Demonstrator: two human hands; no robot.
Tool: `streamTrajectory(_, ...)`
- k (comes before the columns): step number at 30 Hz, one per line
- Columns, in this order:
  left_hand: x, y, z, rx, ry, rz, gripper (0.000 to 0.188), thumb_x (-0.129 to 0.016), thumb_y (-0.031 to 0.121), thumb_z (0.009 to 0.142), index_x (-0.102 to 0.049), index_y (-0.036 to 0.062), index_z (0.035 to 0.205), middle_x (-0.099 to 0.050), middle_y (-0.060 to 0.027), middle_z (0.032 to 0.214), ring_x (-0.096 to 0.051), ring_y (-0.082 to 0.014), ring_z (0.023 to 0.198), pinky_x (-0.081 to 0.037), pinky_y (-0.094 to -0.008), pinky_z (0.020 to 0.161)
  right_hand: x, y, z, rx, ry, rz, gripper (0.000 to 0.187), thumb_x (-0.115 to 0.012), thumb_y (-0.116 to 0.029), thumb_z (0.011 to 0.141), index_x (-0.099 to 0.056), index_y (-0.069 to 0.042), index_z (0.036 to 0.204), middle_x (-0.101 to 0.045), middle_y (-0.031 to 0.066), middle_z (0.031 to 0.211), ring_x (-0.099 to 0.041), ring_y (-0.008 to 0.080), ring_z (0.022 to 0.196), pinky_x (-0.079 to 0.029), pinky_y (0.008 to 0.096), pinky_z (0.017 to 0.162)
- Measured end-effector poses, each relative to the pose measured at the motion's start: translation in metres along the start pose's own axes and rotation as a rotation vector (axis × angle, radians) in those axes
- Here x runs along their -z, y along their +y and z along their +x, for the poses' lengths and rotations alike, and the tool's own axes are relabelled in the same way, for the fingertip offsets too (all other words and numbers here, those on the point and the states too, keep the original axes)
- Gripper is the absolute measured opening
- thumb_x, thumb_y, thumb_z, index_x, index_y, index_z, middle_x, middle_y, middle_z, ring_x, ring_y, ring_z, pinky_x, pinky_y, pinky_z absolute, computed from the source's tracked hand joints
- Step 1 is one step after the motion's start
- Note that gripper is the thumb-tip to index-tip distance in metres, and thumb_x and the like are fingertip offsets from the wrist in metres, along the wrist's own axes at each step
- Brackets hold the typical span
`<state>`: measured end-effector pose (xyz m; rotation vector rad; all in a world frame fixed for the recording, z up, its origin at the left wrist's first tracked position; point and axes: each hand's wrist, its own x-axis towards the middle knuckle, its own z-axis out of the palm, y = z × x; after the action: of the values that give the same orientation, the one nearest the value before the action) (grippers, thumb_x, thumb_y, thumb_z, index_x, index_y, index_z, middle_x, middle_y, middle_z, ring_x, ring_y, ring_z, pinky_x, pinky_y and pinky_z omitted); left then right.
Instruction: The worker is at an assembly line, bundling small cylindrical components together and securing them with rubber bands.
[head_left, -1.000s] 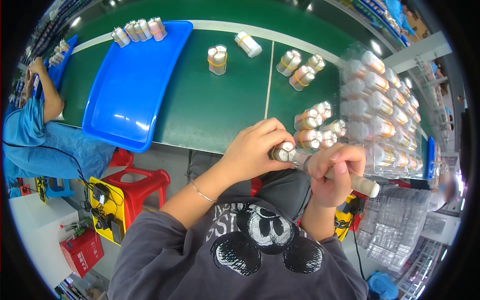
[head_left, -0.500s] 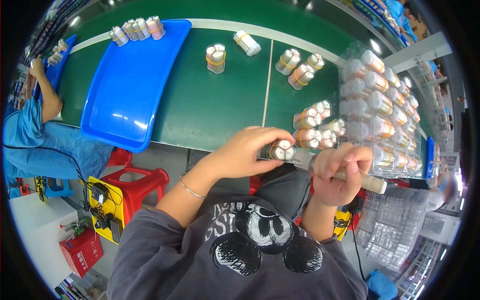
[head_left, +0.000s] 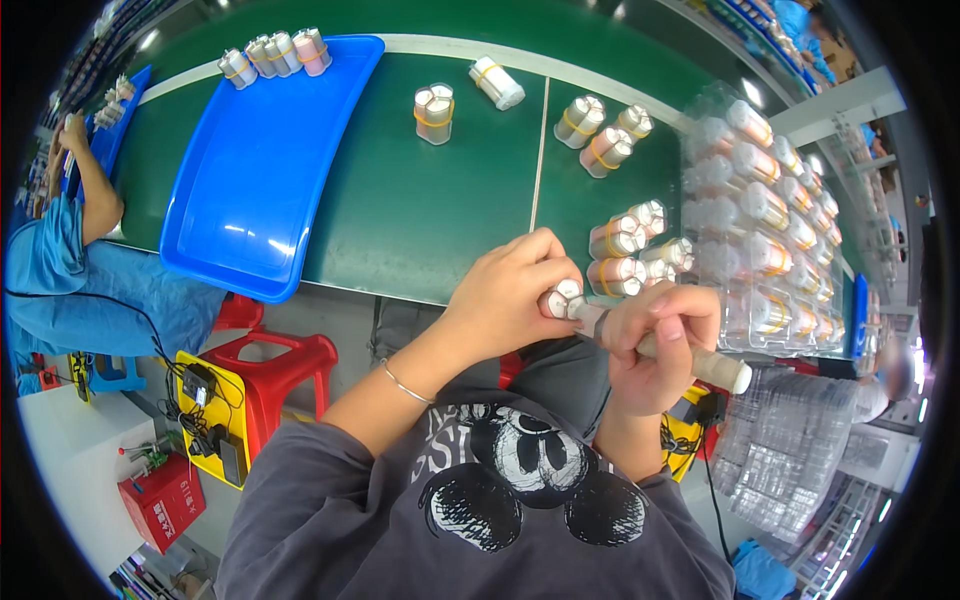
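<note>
My left hand [head_left: 508, 292] is wrapped around a small bundle of white-ended cylinders [head_left: 564, 289] just off the near edge of the bench. Only the bundle's end shows past the fingers. My right hand [head_left: 662, 340] grips a pale beige, rod-shaped tool [head_left: 722, 371] with a rounded butt. Its front end points left at the bundle and seems to meet or overlap the end face; actual contact cannot be made out. Beyond my hands, several similar bundles [head_left: 616, 236] stand and lie close together on the green bench [head_left: 420, 200], yellow bands round them.
A blue tray [head_left: 240, 180] holds several bundles at its far end. One bundle [head_left: 434, 113] stands alone, another [head_left: 497, 83] lies behind it. Clear plastic trays filled with bundles [head_left: 762, 205] rise at the right. A co-worker's arm [head_left: 98, 190] shows far left, near a red stool [head_left: 285, 352].
My right hand has moved left with the tool, bringing its front end to the bundle. My left fingers have drawn in more tightly around the bundle.
</note>
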<state>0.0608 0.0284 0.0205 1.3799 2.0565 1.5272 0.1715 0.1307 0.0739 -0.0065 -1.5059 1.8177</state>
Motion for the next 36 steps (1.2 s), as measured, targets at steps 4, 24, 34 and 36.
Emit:
streamTrajectory(4,-0.002,-0.003,0.0,-0.014,0.001,-0.004,0.034,-0.082,0.008,0.054,-0.063,0.012,0.083,-0.051,-0.0027,0.085,-0.058,-0.0223,0.077,-0.048,-0.0342,0.065,-0.002,-0.001,0.001,-0.081,-0.087,-0.093,0.012,-0.053,-0.012,0.093,-0.052,0.0,0.093,-0.053,0.005,0.068,-0.04,0.0058,0.051,-0.03,0.0211,0.045)
streamTrajectory(24,0.022,-0.011,0.002,0.372,-0.227,-0.944,0.122,0.003,0.094,0.063,-0.034,0.0018,0.135,-0.059,-0.0072,0.075,-0.058,-0.0142,0.063,-0.048,-0.0267,0.059,-0.022,-0.009,0.017,-0.496,-0.051,-0.529,0.026,-0.069,-0.017,0.088,-0.063,0.001,0.106,-0.065,0.0028,0.076,-0.058,0.0071,0.064,-0.045,0.0245,0.057)
streamTrajectory(34,0.026,-0.024,0.0,0.114,0.442,-0.048,0.058,-0.059,0.034,0.091,-0.034,0.0006,0.132,-0.044,-0.0164,0.125,-0.048,-0.0214,0.102,-0.042,-0.0335,0.088,0.015,-0.002,0.011,-0.24,-0.188,-0.859,0.026,-0.069,-0.002,0.079,-0.064,-0.002,0.105,-0.065,0.013,0.101,-0.063,0.0235,0.092,-0.048,0.0321,0.082)
streamTrajectory(36,0.047,-0.034,0.007,0.071,0.632,0.278,0.059,-0.067,0.021,0.087,-0.035,-0.0001,0.131,-0.033,-0.019,0.134,-0.041,-0.0267,0.114,-0.039,-0.0386,0.095,0.014,-0.004,0.011,-0.147,-0.184,-0.916,0.029,-0.062,0.007,0.079,-0.064,-0.003,0.106,-0.06,0.0146,0.114,-0.063,0.0284,0.097,-0.048,0.0353,0.087)
